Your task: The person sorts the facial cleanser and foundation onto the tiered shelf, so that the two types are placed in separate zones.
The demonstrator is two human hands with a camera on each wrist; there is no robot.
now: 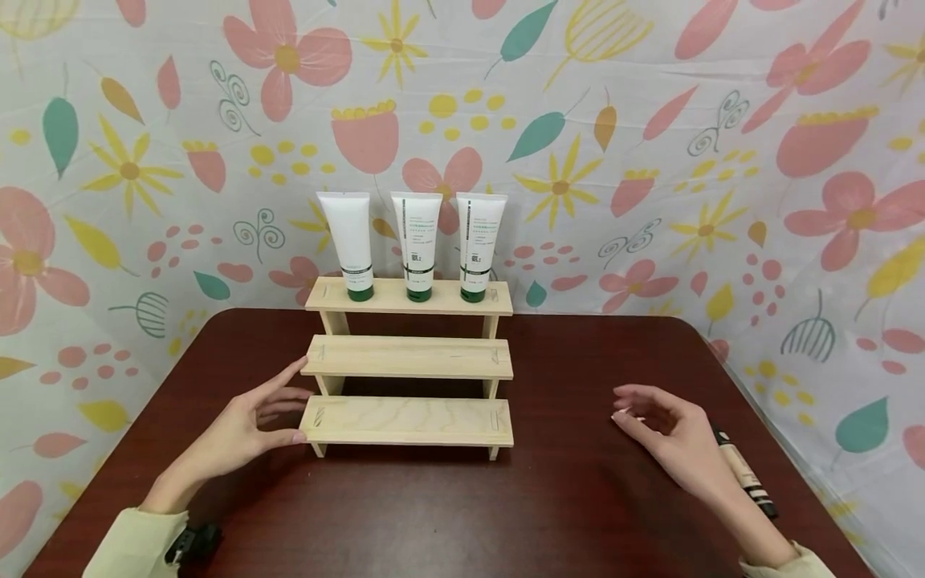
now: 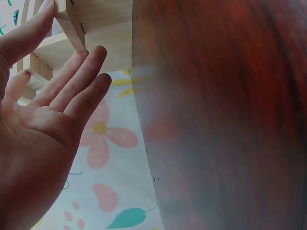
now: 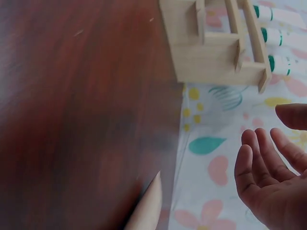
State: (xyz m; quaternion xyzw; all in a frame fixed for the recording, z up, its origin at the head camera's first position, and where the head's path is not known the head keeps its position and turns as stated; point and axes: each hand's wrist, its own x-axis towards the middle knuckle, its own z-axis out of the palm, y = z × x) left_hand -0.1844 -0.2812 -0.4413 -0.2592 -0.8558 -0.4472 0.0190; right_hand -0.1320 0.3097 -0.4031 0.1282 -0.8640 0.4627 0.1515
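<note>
Only wrist views bare palms (image 2: 36, 134): left hand (image 1: 246, 428) touching wooden stand (image 1: 408, 357), right hand (image 1: 685, 445) apart, each grip wide.

Dark table (image 1: 462, 518) (far corners rounded) beneath a stepped wooden stand (image 1: 408, 357) and black-banded cylinder (image 1: 744, 472).

Three white tubes (image 1: 417, 241), one wooden rack (image 1: 408, 356), three shelves (image 1: 408, 421), two hands (image 1: 246, 428), one black-and-beige object (image 1: 740, 467), one table (image 1: 549, 506)

Smooth plastic tubes (image 1: 418, 241) with plastic caps (image 1: 419, 295) stand on a rack (image 1: 408, 357) of matt, bare wood with visible grain atop a glossy, wood-look desk (image 1: 564, 474); creased matt cloth (image 1: 571, 152) hangs behind the desk's far edge.
</note>
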